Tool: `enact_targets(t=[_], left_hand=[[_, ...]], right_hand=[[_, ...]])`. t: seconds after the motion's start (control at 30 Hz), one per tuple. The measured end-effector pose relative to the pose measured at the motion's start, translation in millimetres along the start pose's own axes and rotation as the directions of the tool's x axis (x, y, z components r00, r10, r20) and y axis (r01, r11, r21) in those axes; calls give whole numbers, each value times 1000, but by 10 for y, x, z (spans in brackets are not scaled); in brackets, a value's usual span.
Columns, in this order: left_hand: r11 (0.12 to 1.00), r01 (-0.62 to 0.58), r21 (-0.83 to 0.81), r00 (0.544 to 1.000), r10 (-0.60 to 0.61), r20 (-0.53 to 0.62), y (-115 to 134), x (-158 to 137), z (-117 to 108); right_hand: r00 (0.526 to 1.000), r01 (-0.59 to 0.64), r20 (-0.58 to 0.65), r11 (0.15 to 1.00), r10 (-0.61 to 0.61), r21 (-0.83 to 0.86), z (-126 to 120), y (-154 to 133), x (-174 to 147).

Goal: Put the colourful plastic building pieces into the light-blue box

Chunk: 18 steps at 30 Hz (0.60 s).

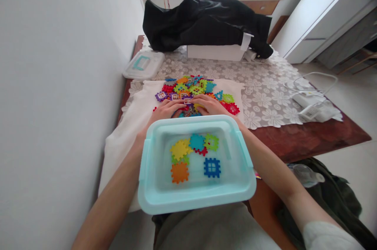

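Observation:
A heap of colourful interlocking plastic tiles (pixel 196 90) lies on the white cloth, several with notched edges and window grids. My left hand (pixel 167 110) and my right hand (pixel 207 104) meet at its near side with fingers curled inward. Between their fingertips is a purple tile with a white window (pixel 187 101), apparently gripped from both sides; the thumbs are partly hidden. Closer to my body, between my forearms, is a light blue plastic tub (pixel 197 205). Inside it lie an orange tile (pixel 179 172), a dark blue window tile (pixel 212 168), a yellow tile (pixel 180 149) and several others.
The white cloth (pixel 123 140) covers part of a lace tablecloth (pixel 266 100). A translucent lid (pixel 144 65) lies at the back left by the wall. Black fabric (pixel 206 22) drapes over a white box behind the heap. A white device with a cable (pixel 316 104) sits at the right.

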<state>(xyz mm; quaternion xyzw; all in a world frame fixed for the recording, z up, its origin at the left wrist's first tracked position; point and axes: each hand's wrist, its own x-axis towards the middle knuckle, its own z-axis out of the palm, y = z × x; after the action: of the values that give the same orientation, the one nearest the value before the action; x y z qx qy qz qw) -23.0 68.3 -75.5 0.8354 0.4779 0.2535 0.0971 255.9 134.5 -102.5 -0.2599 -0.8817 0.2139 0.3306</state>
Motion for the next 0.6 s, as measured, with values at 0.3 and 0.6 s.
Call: enact_targets(t=[0.3,0.6], left_hand=[[999,-35,-40,989,29,-148,-10,-7,-18],[999,-22,-34,979,15,-205,-4,-20,0]], right_hand=[[995,-30,-93,999,33,35,-12,-7,10],[996,-33,-81,999,34,4,-26,-36,13]])
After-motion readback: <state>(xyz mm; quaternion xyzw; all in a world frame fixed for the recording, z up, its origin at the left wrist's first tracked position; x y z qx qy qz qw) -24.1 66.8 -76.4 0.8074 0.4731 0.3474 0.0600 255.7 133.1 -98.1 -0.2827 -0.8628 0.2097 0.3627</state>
